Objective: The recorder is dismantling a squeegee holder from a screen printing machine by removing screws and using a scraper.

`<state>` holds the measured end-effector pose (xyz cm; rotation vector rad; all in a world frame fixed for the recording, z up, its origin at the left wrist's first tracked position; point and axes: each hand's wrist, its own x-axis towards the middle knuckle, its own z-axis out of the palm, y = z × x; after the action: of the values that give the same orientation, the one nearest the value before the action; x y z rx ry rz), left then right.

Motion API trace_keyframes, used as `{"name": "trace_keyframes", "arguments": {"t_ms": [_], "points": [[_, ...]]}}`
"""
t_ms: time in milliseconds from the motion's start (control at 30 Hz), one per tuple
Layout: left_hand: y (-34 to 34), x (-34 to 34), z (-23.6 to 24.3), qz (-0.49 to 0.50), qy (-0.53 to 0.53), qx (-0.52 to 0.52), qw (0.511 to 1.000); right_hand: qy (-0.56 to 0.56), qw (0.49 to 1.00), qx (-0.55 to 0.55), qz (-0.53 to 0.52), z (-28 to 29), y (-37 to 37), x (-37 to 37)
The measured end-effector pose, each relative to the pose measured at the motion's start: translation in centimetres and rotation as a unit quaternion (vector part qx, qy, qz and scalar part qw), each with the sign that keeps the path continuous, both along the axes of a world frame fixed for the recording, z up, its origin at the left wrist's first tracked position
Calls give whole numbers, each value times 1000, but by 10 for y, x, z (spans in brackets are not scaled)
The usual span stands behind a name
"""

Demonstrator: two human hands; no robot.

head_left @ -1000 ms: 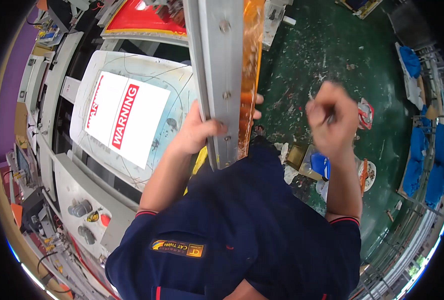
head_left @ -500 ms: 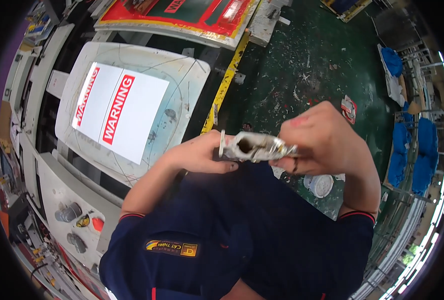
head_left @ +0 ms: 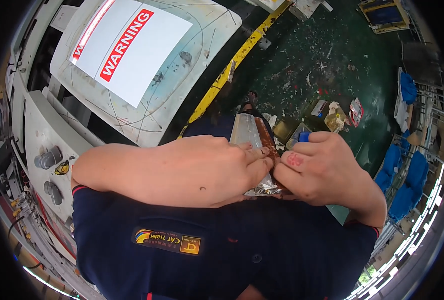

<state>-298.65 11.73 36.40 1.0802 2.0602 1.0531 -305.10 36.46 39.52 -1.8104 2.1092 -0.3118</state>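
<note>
Between my hands, in front of my body, is a long grey and brown piece (head_left: pixel 248 131) with crinkled clear film at its near end; its exact kind is unclear. My left hand (head_left: pixel 227 167) reaches across from the left, its fingers bent over the piece. My right hand (head_left: pixel 314 167) is curled closed at the piece's right edge, thumb and fingertips close to the left fingertips. The fingers hide the middle of the piece. A small blue part (head_left: pixel 303 136) shows just beyond the right knuckles; whether the hand touches it I cannot tell.
At left a pale machine platen (head_left: pixel 202 70) carries a white sheet (head_left: pixel 157 50) with red printed bands. A yellow rail (head_left: pixel 222 82) runs beside it. Grey knobs (head_left: pixel 48 158) stand on the machine panel. Containers and scraps (head_left: pixel 334 115) lie on the stained green floor; racks with blue bundles (head_left: pixel 407 187) stand at right.
The piece has turned from end-on, showing a hollow opening, to lying lengthwise. My left hand has come right over it, and my right hand has lowered. The view has shifted.
</note>
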Motion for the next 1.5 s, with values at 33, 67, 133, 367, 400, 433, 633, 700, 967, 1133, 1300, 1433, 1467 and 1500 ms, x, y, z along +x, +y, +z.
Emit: {"name": "trace_keyframes", "arguments": {"t_ms": [33, 67, 133, 367, 400, 433, 633, 700, 967, 1133, 1300, 1433, 1467, 1500], "points": [[1, -4, 0, -34, -28, -23, 999, 9, 1000, -10, 9, -6, 1, 3], [-1, -5, -2, -34, -27, -22, 999, 19, 999, -20, 18, -8, 2, 5], [-5, -4, -6, -37, -38, 8, 999, 11, 999, -19, 26, -4, 7, 2], [-41, 0, -20, 48, -20, 95, 994, -11, 979, -55, -196, 18, 76, -33], [-44, -1, -22, 72, -14, 109, 991, -7, 961, -76, -266, 16, 94, -36], [-47, -5, -25, 69, -17, 117, 991, 27, 946, -74, -315, 21, 118, -36], [-47, -13, -33, 93, -25, 87, 992, -16, 684, -294, -667, -3, 280, -55], [-39, -18, -40, 117, -12, 82, 990, 15, 639, -251, -727, -12, 286, -48], [26, -78, -84, 121, -64, 11, 991, -337, 353, -315, -814, -192, 356, 1], [86, -109, -112, 121, -78, -22, 989, -521, 104, -429, -730, -298, 324, 24], [141, -112, -123, 132, -101, -61, 984, -506, 31, -538, -673, -319, 355, 36], [192, -141, -123, 131, -143, -91, 977, -449, 41, -599, -662, -301, 439, 22], [207, -150, -123, 125, -142, -96, 977, -428, 47, -631, -645, -295, 463, 22], [223, -158, -123, 112, -142, -108, 978, -416, 58, -648, -635, -288, 487, 23]]}}
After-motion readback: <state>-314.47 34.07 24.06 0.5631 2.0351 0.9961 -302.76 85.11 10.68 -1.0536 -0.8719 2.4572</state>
